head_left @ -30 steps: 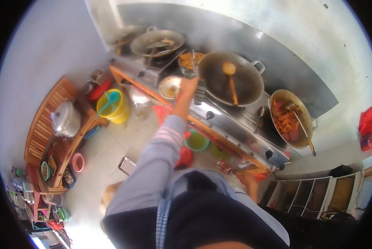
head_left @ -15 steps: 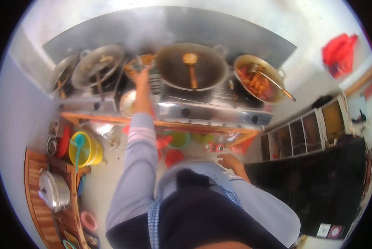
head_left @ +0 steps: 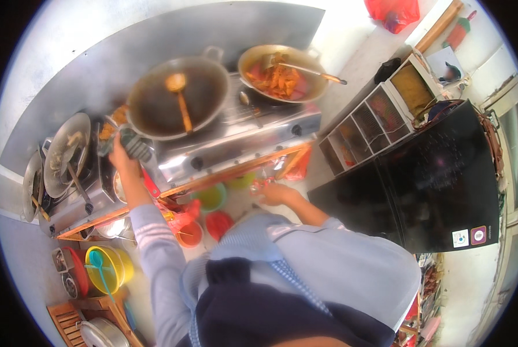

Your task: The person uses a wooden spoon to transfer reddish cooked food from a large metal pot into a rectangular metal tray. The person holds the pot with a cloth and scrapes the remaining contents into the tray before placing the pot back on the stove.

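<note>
My left hand (head_left: 119, 155) is closed around a dark striped cloth (head_left: 135, 144) at the left rim of a large wok (head_left: 210, 95). A skimmer with a wooden handle (head_left: 185, 113) lies in this wok. Beyond the cloth, partly hidden, is orange-brown food (head_left: 105, 130) with a metal utensil at it. My right hand (head_left: 273, 194) hangs in front of the stove's lower edge, its fingers loosely apart, seemingly with nothing in them. To the right, a pan (head_left: 314, 87) holds reddish-orange food and a long-handled utensil (head_left: 311, 70).
Two smaller woks (head_left: 85, 130) (head_left: 30, 173) stand on the stove's left part. A spoon (head_left: 245, 99) lies on the steel stovetop (head_left: 241, 130). Below are a yellow bucket (head_left: 122, 260) and coloured basins (head_left: 213, 198). A black fridge (head_left: 426, 179) stands at right, and a lidded pot (head_left: 100, 334) lower left.
My view has turned right, so the stove appears shifted left and tilted. My left hand stays by the large wok with the cloth. My right hand has risen nearer the stove front.
</note>
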The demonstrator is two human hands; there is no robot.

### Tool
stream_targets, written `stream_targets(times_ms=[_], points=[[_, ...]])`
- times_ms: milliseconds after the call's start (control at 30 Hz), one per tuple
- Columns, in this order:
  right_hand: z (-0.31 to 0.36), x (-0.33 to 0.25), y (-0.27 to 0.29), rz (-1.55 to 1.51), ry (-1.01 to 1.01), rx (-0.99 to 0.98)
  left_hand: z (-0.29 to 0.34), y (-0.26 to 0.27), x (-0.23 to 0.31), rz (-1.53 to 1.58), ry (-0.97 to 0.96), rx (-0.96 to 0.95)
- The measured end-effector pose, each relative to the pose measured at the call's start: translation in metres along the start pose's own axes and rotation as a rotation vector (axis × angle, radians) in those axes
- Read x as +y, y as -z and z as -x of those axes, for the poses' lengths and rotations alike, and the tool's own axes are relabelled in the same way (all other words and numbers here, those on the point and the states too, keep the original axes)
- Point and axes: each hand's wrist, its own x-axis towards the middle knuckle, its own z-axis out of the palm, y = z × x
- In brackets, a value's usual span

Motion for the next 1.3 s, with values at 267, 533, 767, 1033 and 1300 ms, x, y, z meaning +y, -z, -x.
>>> stream_targets(times_ms=[267, 533, 767, 1033, 1300], points=[[0.014, 0.098, 0.115, -0.171, 0.054, 0.431, 0.201, 0.025, -0.029, 0.266, 0.156, -0.189], [-0.072, 0.265, 0.055, 0.000, -0.116, 0.220, 0.250, -0.136, -0.200, 0.209, 0.811, -0.449], [0.006, 0.336, -0.106, -0.517, -0.593, 0.241, 0.286, -0.210, -0.299, -0.802, 0.198, -1.246], [0.308, 0.228, -0.335, -1.456, -1.441, 0.415, 0.432, -0.251, -0.326, -0.874, 1.376, -1.423], [0.335, -0.024, -0.477, -2.442, -1.596, 0.939, 0.613, -0.184, -0.342, -1.267, 1.714, -1.478]])
